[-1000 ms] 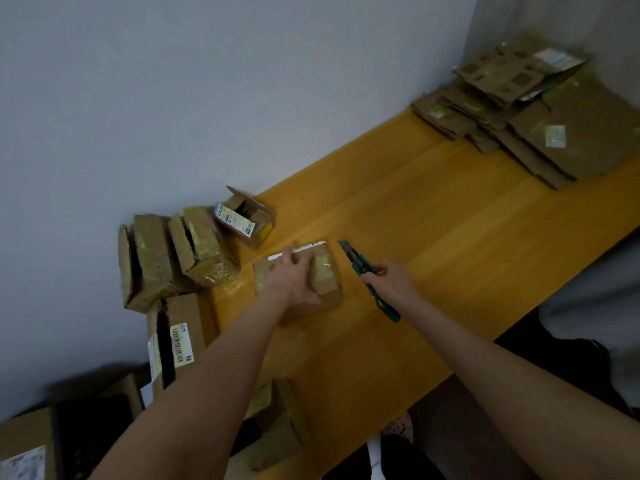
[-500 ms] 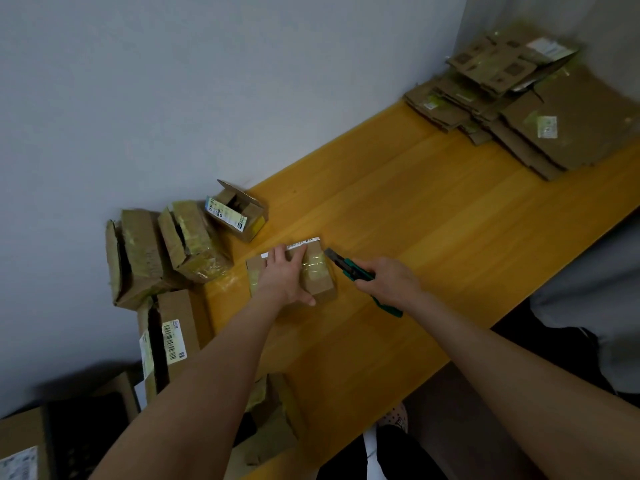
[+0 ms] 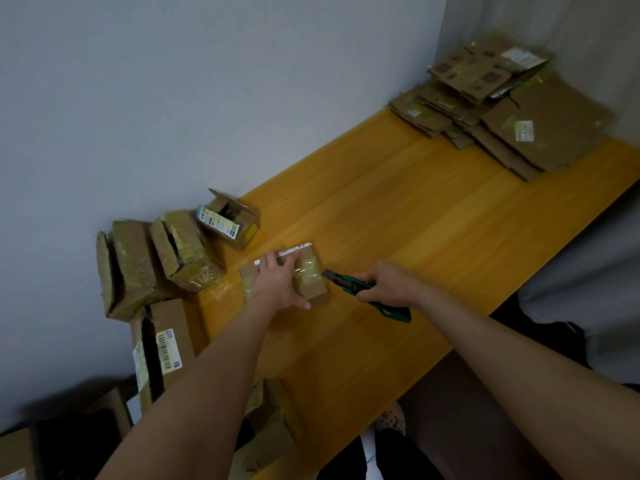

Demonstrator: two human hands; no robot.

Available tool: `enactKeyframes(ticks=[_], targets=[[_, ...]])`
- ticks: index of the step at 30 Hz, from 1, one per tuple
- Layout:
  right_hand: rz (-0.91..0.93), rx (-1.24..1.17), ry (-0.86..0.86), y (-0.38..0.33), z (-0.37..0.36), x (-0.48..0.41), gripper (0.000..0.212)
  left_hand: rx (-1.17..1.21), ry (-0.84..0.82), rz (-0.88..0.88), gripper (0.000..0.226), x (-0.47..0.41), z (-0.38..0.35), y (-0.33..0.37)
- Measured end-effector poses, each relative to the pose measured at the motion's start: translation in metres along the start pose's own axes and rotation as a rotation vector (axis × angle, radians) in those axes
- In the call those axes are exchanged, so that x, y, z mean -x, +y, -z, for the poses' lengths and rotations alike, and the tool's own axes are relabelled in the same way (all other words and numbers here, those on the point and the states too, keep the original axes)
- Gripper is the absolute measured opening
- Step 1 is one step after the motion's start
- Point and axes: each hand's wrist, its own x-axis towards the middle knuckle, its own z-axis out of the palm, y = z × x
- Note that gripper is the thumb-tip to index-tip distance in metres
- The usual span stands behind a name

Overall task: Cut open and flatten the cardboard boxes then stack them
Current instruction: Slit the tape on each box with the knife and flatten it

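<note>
L hand [image 3: 280, 284] lies palm-down on top of the small taped box [image 3: 311, 282]; fingers straight and slightly spread, tips reaching the far edge by the white label strip, thumb out along the near-right corner; it presses the box flat to the table [image 3: 415, 220] w/o curling round it. The box sits left of table ctr, near the person, clear tape shiny across its top and R side.

R hand [image 3: 388, 284] is just right of the box, fingers wrapped tight round the green utility knife [image 3: 349, 284]; handle end sticks out below the wrist, blade end points left; blade tip is at the box's R side by the taped seam, looks to be touching but can't tell for sure.

Uncut boxes cluster at the table's L end vs the wall: two taped boxes [image 3: 183, 251] leaning side by side; an open box w/ label [image 3: 228, 220] behind the held one; a barcode box [image 3: 166, 344] nearer the person; one more box [image 3: 273, 420] at the near edge, partly hidden by the L forearm.

Stack of flattened cardboard [image 3: 540, 133] lies at the far R corner, well apart from both hands, sheets overlapping unevenly.
</note>
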Motion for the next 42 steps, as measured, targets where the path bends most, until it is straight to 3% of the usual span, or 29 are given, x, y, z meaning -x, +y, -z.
enactKeyframes(ticks=[3, 6, 9, 11, 15, 18, 20, 22, 24, 27, 30, 37, 42], targets=[[-0.025, -0.052, 0.009, 0.005, 0.001, 0.003, 0.043, 0.005, 0.0, 0.008, 0.122, 0.0, 0.001, -0.001], [-0.094, -0.215, 0.202, 0.009, -0.01, 0.002, 0.046, 0.045, 0.039, 0.084, 0.118, 0.004, 0.001, -0.002], [-0.167, -0.171, 0.35, 0.005, -0.021, -0.012, 0.047, 0.16, 0.061, 0.261, 0.116, 0.004, 0.003, 0.0], [-0.197, -0.125, 0.319, 0.001, -0.029, -0.027, 0.049, 0.176, 0.049, 0.328, 0.113, 0.002, 0.005, -0.001], [-0.254, -0.139, 0.265, -0.004, -0.047, -0.062, 0.057, 0.151, -0.037, 0.225, 0.116, 0.008, 0.0, -0.014], [-0.308, -0.048, 0.258, -0.006, -0.049, -0.077, 0.042, 0.226, -0.116, 0.201, 0.124, 0.015, -0.009, -0.019], [-0.309, 0.136, 0.322, -0.01, -0.046, -0.077, 0.033, 0.191, -0.095, 0.219, 0.125, 0.017, -0.013, -0.015], [-0.241, 0.215, 0.392, -0.02, -0.043, -0.075, 0.044, 0.178, -0.09, 0.236, 0.125, 0.016, -0.014, -0.011], [-0.193, 0.076, 0.289, -0.037, -0.045, -0.073, 0.057, 0.185, -0.09, 0.244, 0.125, 0.017, -0.015, -0.01], [-0.241, -0.047, 0.099, -0.058, -0.06, -0.074, 0.055, 0.221, -0.071, 0.249, 0.125, 0.019, -0.014, -0.01], [-0.279, -0.109, 0.133, -0.061, -0.069, -0.081, 0.042, 0.219, -0.055, 0.235, 0.123, 0.019, -0.015, -0.012], [-0.311, -0.082, 0.222, -0.058, -0.07, -0.088, 0.026, 0.15, 0.041, 0.258, 0.097, 0.014, -0.01, -0.006], [-0.321, -0.02, 0.252, -0.051, -0.071, -0.088, 0.033, 0.1, 0.057, 0.309, 0.074, 0.008, -0.001, 0.008]])
